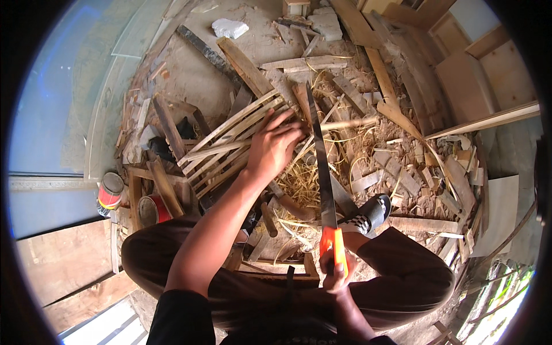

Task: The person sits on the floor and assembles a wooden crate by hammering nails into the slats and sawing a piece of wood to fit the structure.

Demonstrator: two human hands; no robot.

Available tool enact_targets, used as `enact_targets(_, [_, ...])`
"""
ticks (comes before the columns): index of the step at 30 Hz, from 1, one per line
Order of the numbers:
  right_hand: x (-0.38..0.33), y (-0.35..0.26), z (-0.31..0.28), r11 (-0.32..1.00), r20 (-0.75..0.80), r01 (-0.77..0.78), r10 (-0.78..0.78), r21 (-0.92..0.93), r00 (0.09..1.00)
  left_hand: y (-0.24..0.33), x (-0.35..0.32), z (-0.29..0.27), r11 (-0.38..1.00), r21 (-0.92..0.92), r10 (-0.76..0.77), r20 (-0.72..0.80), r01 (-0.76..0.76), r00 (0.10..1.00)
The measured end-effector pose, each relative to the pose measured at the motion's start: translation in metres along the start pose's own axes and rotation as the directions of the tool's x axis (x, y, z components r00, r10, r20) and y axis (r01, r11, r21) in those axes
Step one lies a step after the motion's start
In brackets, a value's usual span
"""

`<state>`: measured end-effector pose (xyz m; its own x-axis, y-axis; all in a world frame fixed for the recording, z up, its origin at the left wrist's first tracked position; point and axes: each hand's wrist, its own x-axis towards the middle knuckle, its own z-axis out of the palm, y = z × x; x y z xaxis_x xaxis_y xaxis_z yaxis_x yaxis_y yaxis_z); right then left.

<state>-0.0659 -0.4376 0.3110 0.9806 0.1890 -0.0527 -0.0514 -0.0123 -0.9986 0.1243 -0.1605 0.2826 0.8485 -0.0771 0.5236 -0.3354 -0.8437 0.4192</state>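
Observation:
My right hand (339, 271) is wrapped round the orange handle of a hand saw (325, 184). Its long dark blade points away from me and narrows to a tip near some loose wood. To the left of the blade, my left hand (271, 144) lies with fingers apart over the right end of a slatted wooden frame (221, 150). Its thumb is hidden, and the fingertips reach close to the blade. The frame is made of several thin light strips and lies tilted. Beneath the saw and hand spread curly wood shavings (299, 187).
Two red cans (111, 191) stand at the left by my knee. A wooden tool handle (268, 219) lies between my legs. Scrap boards and blocks (397, 175) litter the ground at right. Panes of glass (57, 98) lean at far left, and wooden cabinet-like frames (466, 80) stand far right.

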Motion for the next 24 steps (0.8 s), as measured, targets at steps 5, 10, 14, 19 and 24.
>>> enact_targets(5, [0.01, 0.005, 0.001, 0.995, -0.007, 0.061, -0.062, -0.085, 0.998, -0.004, 0.01, 0.001, 0.999, 0.015, 0.041, 0.006, -0.041, 0.999])
enact_targets(10, [-0.012, -0.001, -0.01, 0.997, -0.013, 0.014, -0.016, -0.08, 1.0, 0.006, -0.002, -0.007, 1.0, -0.008, 0.014, 0.063, -0.014, 0.998])
enact_targets(14, [-0.013, -0.006, -0.007, 0.984, -0.048, 0.112, -0.119, -0.14, 0.992, 0.005, 0.003, -0.008, 0.999, -0.036, 0.008, 0.025, -0.007, 1.0])
enact_targets(19, [0.002, -0.005, 0.001, 0.995, -0.071, 0.073, -0.078, -0.064, 0.994, 0.008, 0.004, -0.006, 0.999, -0.033, 0.039, -0.006, -0.039, 0.999])
enact_targets(24, [0.02, 0.01, 0.006, 0.992, -0.045, 0.108, -0.111, -0.06, 0.993, 0.009, 0.005, -0.007, 1.0, 0.003, 0.023, 0.001, -0.023, 1.0])
